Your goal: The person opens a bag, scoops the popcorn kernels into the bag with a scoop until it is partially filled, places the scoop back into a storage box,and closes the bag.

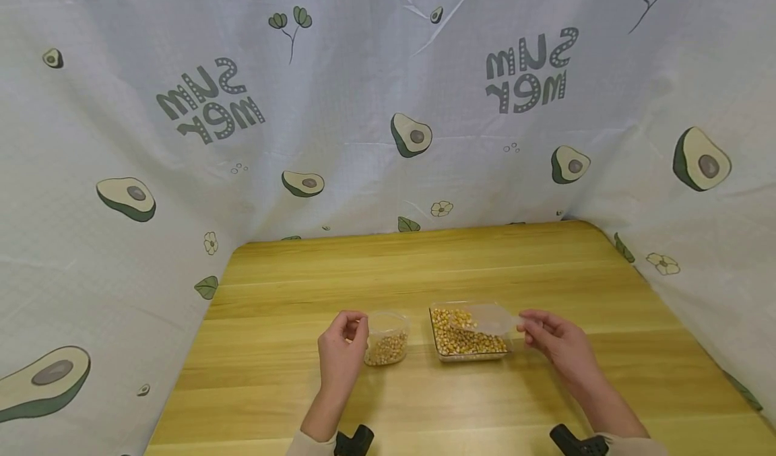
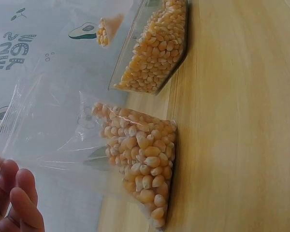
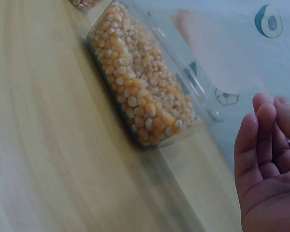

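My left hand [image 1: 343, 351] pinches the top edge of a clear plastic bag [image 2: 140, 154], which stands on the table with corn kernels filling its lower part. The bag's upper part is pulled up toward the fingers. To its right, a clear rectangular container [image 1: 473, 357] holds many yellow corn kernels. My right hand [image 1: 564, 345] pinches the handle end of a translucent scoop [image 1: 494, 319] between thumb and fingertips. The scoop hangs over the container, its blade toward the left. Some kernels lie at its tip in the left wrist view.
The wooden table [image 1: 291, 274] carries the bag and container near its front middle. A white curtain [image 1: 351, 106] printed with avocados surrounds the table at the back and both sides. Dark wrist mounts [image 1: 354, 440] show at the sleeves.
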The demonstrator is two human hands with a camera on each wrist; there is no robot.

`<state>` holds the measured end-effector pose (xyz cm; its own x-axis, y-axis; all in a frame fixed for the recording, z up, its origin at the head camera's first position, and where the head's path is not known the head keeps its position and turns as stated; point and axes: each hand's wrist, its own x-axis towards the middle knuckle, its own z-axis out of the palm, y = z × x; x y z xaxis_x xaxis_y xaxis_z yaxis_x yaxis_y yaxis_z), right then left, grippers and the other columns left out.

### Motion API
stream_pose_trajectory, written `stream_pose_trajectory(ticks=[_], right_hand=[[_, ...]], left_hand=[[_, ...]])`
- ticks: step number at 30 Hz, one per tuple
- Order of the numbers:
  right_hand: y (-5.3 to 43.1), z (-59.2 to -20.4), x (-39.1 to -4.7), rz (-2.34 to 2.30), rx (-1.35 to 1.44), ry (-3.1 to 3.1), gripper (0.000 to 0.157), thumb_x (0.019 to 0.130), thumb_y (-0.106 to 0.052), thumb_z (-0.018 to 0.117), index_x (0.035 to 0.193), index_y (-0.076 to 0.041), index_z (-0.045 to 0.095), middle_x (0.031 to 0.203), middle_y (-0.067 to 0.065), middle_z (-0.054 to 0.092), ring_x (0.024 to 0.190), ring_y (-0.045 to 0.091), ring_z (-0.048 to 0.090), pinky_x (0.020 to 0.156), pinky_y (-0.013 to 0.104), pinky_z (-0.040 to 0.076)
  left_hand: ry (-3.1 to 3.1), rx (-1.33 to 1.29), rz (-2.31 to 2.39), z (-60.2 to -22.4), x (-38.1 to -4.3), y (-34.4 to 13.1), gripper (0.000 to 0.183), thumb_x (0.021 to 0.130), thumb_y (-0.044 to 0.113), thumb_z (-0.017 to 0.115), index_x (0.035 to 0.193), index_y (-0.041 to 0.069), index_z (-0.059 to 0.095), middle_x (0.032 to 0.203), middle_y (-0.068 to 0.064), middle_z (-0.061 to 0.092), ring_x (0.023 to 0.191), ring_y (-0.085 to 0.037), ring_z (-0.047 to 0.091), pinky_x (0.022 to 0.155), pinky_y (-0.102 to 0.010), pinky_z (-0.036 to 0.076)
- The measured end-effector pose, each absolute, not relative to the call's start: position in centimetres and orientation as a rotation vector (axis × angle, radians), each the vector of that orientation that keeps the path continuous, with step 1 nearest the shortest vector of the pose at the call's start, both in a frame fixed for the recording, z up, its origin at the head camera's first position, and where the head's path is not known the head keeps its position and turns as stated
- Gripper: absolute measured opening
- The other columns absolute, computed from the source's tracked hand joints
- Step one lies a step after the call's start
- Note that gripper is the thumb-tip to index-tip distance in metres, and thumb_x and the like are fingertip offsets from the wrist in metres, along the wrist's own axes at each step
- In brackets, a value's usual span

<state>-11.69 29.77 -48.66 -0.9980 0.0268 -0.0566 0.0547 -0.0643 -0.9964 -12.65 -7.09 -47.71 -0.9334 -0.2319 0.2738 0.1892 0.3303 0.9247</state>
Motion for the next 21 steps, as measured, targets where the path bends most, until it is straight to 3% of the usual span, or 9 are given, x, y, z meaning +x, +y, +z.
stream_pose_trajectory(ticks=[9, 16, 21], right_hand=[[29.0, -47.0, -11.9, -2.246, 0.076, 2.157, 0.02, 0.099, -0.014, 0.061, 0.117, -0.007, 0.066, 0.091, -0.005, 0.072, 0.077, 0.006, 0.063, 0.073, 0.022, 0.058], [28.3, -46.3, -12.0, -2.231, 0.064, 2.146, 0.018, 0.099, -0.015, 0.062, 0.116, -0.011, 0.067, 0.093, -0.006, 0.073, 0.077, 0.004, 0.065, 0.073, 0.023, 0.058], [27.6, -45.8, -12.1, -2.238, 0.026, 2.136, 0.02, 0.099, -0.015, 0.061, 0.117, -0.007, 0.067, 0.093, -0.004, 0.073, 0.076, 0.005, 0.065, 0.073, 0.022, 0.057]], left_hand=[[-2.233, 0.019, -1.628, -47.8, -12.6, -7.1, 0.006, 0.093, 0.009, 0.067, 0.092, 0.007, 0.073, 0.068, -0.001, 0.065, 0.056, -0.004, 0.057, 0.049, -0.024, 0.049], [-2.223, 0.019, -1.63, -48.0, -12.6, -7.0, 0.007, 0.093, 0.01, 0.068, 0.089, 0.014, 0.072, 0.068, -0.001, 0.065, 0.056, -0.003, 0.057, 0.05, -0.024, 0.049], [-2.23, 0.035, -1.645, -47.8, -12.5, -7.0, 0.008, 0.093, 0.01, 0.068, 0.09, 0.015, 0.072, 0.069, 0.0, 0.065, 0.056, -0.004, 0.058, 0.05, -0.024, 0.049]])
